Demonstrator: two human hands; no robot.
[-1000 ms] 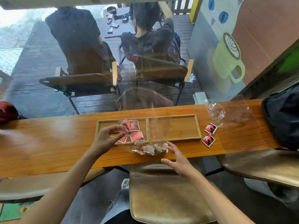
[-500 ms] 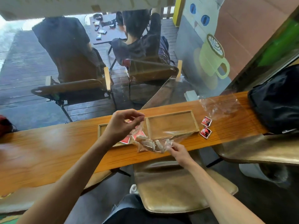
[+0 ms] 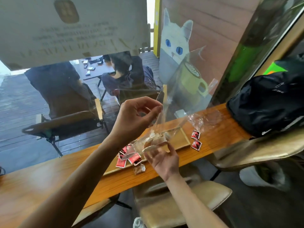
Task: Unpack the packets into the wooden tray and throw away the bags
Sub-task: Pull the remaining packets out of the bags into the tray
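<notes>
The left hand (image 3: 136, 117) pinches the top edge of a clear plastic bag (image 3: 158, 129), which hangs toward five o'clock from that grip, above the wooden tray (image 3: 182, 140) on the tabletop (image 3: 49, 178). The right hand (image 3: 162, 160), fingers spread, supports the bag's bottom, where pale packets (image 3: 154, 142) sit. Red packets (image 3: 130, 158) lie in the tray's left compartment; two more (image 3: 195, 139) lie at three o'clock of the tray.
</notes>
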